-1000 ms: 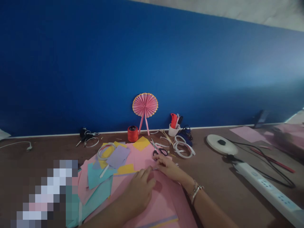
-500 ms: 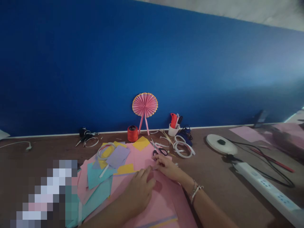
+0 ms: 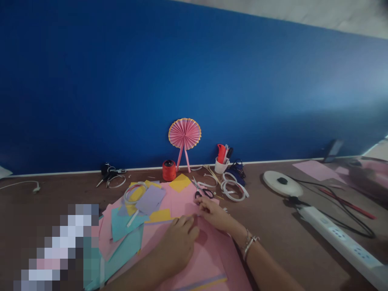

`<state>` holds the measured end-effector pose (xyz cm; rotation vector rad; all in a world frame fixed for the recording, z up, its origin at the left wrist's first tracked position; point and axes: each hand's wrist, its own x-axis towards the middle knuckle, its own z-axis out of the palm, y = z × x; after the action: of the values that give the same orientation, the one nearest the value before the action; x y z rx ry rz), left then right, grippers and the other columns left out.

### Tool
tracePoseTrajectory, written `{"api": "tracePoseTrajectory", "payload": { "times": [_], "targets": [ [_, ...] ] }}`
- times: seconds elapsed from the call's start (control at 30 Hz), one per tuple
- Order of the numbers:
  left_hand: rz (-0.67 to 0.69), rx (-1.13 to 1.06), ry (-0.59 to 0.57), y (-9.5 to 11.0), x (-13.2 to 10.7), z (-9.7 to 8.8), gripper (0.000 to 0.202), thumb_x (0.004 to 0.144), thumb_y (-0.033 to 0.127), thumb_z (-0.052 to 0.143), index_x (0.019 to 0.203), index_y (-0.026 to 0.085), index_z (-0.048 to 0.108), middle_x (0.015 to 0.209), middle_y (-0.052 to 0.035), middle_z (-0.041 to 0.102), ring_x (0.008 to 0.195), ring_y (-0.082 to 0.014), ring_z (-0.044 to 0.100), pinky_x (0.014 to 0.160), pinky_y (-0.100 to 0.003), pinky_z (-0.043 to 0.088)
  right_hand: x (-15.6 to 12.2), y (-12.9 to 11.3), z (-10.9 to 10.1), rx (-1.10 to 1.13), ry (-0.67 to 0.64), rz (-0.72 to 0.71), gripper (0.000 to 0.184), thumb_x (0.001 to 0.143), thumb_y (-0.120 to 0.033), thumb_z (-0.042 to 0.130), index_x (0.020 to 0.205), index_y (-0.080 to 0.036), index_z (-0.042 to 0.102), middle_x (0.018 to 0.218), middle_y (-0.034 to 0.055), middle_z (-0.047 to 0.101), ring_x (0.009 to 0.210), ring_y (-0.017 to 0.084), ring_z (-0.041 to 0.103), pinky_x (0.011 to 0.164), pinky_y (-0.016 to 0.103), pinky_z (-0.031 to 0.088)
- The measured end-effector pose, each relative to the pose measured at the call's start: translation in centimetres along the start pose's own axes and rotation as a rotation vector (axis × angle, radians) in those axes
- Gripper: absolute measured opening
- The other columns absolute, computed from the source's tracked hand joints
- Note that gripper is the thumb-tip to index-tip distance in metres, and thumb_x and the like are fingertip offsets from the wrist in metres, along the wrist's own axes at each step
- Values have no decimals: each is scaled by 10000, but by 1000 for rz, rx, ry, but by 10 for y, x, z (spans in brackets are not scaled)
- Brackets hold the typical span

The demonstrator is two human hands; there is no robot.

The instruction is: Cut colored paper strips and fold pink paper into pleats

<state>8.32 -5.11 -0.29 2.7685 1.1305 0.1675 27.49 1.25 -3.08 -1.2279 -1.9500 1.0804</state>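
Note:
A sheet of pink paper [image 3: 209, 258] with purple and yellow strips along two edges lies under my hands. My left hand [image 3: 180, 242] rests on it, fingers bent and drawn together at the sheet's far edge. Close beside it, my right hand [image 3: 214, 214] pinches the same edge, its thumb and fingertips curled. The exact grip of the fingertips is partly hidden. Just beyond my right hand lie black-handled scissors [image 3: 203, 193] with the blades apart. A round pleated pink paper fan [image 3: 184, 134] on two pink sticks leans upright against the wall.
Purple paper pieces [image 3: 151, 199] and teal sheets [image 3: 125, 224] lie left of my hands. A red thread spool [image 3: 169, 170], a white cup of tools [image 3: 222, 165] and coiled white tubing [image 3: 233, 188] stand behind. On the right are a power strip [image 3: 342, 238] and a black cable [image 3: 342, 202].
My left fingers have shifted slightly at the far edge of the pink paper. My right hand stays almost where it was; the other things on the table have not moved.

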Motion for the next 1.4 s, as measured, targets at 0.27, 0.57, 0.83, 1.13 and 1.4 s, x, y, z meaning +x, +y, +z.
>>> {"api": "tracePoseTrajectory", "payload": {
  "times": [0.27,0.57,0.83,1.13,1.4],
  "targets": [
    [38,31,-35,0,3,2,373,853,199,430,1208,144,529,1387,-146,444,1121,-285,456,925,-429,371,-6,-9,-6,-209,70,-6,431,667,-24,466,1060,-152,587,646,-39,536,626,121,504,612,226,366],
    [48,74,-12,-2,2,10,389,855,194,415,1225,137,518,1409,-159,417,1134,-288,458,927,-425,357,-9,-3,-14,-250,96,34,433,662,-47,463,1057,-153,606,613,-36,537,583,124,487,576,223,351],
    [47,90,-23,-2,3,11,372,872,196,400,1221,142,517,1412,-157,412,1147,-285,450,955,-428,343,-8,-2,-12,-283,114,108,468,635,-33,454,1068,-155,585,635,-28,547,608,136,502,586,226,350],
    [52,81,-4,1,2,7,390,850,177,432,1233,173,509,1404,-144,422,1153,-282,451,932,-427,361,-9,-8,-8,-355,152,142,439,607,-14,463,999,-186,557,606,-39,534,596,135,504,559,223,307],
    [45,85,-12,-2,3,15,389,845,161,414,1219,143,519,1418,-159,407,1174,-300,443,953,-440,350,-9,3,-17,-332,212,162,311,599,-46,477,867,-184,555,563,-51,486,564,128,477,543,225,307]
  ]
}}
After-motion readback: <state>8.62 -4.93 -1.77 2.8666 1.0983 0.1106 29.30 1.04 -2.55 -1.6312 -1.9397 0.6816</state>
